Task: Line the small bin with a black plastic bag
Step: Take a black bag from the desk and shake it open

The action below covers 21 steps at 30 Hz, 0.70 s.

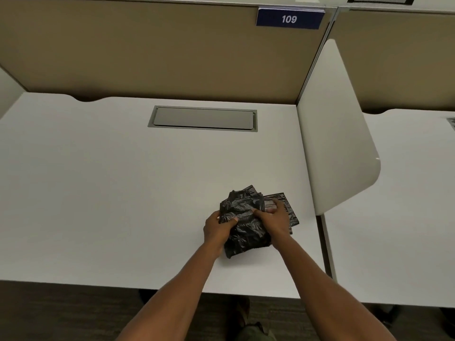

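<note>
A crumpled black plastic bag (242,217) lies on the white desk (123,193), near its front right. My left hand (218,228) grips the bag's left side with thumb on top. My right hand (273,219) pinches the bag's right side, and its fingers also rest on a flat stack of folded black bags (290,212) lying underneath to the right. No bin is in view.
A grey cable hatch (203,118) is set into the desk's back. A white divider panel (337,134) stands along the right edge. A tan partition (160,50) with a blue sign "109" (289,18) closes the back. A neighbouring desk (406,205) lies to the right.
</note>
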### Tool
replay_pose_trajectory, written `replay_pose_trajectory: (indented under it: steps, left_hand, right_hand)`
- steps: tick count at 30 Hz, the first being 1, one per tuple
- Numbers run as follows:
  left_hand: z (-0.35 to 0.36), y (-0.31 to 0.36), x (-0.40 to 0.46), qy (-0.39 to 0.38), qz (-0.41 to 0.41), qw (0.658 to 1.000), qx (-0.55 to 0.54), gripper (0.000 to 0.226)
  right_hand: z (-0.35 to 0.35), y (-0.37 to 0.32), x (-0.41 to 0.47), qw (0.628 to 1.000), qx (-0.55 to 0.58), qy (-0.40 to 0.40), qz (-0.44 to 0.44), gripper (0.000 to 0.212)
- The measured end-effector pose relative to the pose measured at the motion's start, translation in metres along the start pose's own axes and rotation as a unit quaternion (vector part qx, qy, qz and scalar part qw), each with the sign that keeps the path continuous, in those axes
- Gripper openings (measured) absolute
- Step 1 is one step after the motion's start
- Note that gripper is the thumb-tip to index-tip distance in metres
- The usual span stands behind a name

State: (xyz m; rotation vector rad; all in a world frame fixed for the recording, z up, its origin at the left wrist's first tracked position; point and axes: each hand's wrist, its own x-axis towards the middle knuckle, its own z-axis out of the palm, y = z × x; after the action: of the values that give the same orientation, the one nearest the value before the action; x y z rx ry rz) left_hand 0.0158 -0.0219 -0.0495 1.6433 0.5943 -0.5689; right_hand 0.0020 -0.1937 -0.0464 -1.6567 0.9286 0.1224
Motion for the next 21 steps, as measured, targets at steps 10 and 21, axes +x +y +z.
replay_pose_trajectory:
  steps: [10,21]
  left_hand:
    - [-0.066,-0.013,-0.039,-0.045,-0.008,0.985,-0.164,0.039]
    - [-0.168,-0.032,-0.099,-0.090,0.007,0.986,-0.139,0.026]
  right_hand:
    - [0.004,0.004,-0.050,0.956,0.229,-0.178,0.035,0.021]
    - [0.069,-0.002,-0.152,0.906,0.316,-0.268,0.085,0.036]
